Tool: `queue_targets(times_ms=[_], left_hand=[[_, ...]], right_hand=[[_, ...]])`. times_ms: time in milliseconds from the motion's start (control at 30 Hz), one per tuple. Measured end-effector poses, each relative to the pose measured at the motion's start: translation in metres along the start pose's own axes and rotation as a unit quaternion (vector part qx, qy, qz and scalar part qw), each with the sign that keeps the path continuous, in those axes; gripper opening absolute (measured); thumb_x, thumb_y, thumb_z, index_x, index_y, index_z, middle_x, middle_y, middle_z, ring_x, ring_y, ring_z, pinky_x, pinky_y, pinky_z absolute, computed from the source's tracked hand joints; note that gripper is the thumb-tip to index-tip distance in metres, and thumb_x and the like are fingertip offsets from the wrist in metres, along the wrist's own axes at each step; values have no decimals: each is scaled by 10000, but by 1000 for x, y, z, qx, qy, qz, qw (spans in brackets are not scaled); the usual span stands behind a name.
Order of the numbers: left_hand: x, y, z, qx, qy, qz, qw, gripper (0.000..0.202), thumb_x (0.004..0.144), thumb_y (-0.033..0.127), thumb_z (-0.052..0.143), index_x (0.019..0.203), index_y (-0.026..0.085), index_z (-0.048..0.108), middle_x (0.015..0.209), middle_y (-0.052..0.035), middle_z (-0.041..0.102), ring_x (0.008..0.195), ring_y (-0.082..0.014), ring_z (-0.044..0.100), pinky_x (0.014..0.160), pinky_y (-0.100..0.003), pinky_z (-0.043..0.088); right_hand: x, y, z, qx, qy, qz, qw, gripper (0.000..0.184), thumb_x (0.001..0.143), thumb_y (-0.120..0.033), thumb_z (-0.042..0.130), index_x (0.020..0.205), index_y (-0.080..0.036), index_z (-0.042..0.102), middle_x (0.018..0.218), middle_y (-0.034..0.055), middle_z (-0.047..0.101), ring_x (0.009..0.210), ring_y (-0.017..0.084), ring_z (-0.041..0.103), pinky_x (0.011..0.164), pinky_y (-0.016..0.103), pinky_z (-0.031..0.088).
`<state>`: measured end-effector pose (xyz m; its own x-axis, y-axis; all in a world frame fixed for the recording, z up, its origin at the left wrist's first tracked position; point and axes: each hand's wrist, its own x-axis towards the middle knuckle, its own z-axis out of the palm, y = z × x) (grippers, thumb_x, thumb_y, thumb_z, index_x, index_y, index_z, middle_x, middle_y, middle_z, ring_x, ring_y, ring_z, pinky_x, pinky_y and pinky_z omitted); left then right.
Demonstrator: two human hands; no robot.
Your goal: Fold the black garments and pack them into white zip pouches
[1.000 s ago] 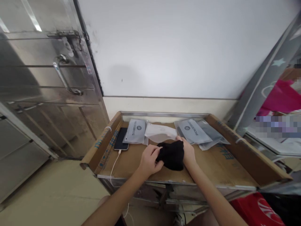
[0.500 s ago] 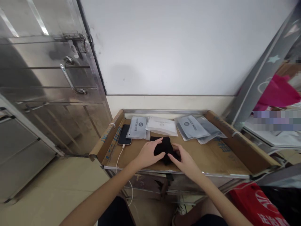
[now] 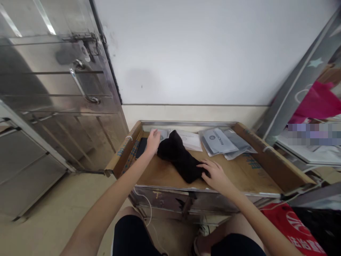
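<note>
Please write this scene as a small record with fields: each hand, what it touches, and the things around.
Left hand: left hand, open, at a gray plastic bag; contact unclear
Right hand: right hand, open, fingertips on a black cloth
Beside left hand: black phone
Other bags: white plastic bag; gray ROCKBROS bag
Surface: cardboard tray on a metal cart
Surroundings: stainless steel door handle; red bag
</note>
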<state>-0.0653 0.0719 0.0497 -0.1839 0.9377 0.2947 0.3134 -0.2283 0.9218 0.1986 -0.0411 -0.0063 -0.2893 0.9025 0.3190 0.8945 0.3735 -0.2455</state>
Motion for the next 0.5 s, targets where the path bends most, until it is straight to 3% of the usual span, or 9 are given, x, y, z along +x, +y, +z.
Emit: queue_targets(times_ms=[67,167,233,333,433,500], left_hand=[[-17,-3,-3,40,2,88,995,388,882,363,424,1224,181,454,1254,-118,523,1156,-211,500,967,-363,389],[-49,-9,-1,195,-94,231,948,547,805,415,546,1292,221,391,1319,-89,474,1232,-243,414,1045,-401,295],[-60,-16,1,292,-162,238,912,596,778,385,578,1311,210,376,1300,-96,498,1213,-260,431,1047,-426,275],[-58,-26,1,349,-215,201,890,635,797,375,542,1353,171,314,1298,-117,501,1202,-261,447,1041,-435,272],[-54,-31,-5,338,-248,214,882,793,768,506,546,1399,162,212,1383,-124,404,1282,-267,354,1081,-437,196],[-58,-31,-11,330,-267,228,876,892,722,602,549,1409,169,182,1425,-117,340,1315,-270,299,1099,-433,157]], right_hand=[[-3,-4,1,-18,7,5,1000,391,690,-113,439,1021,-191,631,1244,99,538,1226,257,413,1033,497,272],[-5,-14,0,8,-3,-33,999,561,606,-31,390,1114,-165,587,1287,103,500,1245,227,391,1046,436,294],[-3,-17,-1,40,-32,-53,997,636,585,-7,357,1169,-167,551,1260,86,528,1191,186,452,1016,372,350],[4,-6,-6,24,-49,-30,998,533,675,-44,353,1141,-177,576,1182,85,583,1103,184,525,966,356,394],[5,11,-13,-58,2,18,998,333,827,-259,395,1061,-185,620,1134,101,604,1109,239,515,979,433,357],[2,15,-17,-105,35,16,994,378,805,-436,474,1051,-190,620,1168,111,578,1166,286,459,993,475,317]])
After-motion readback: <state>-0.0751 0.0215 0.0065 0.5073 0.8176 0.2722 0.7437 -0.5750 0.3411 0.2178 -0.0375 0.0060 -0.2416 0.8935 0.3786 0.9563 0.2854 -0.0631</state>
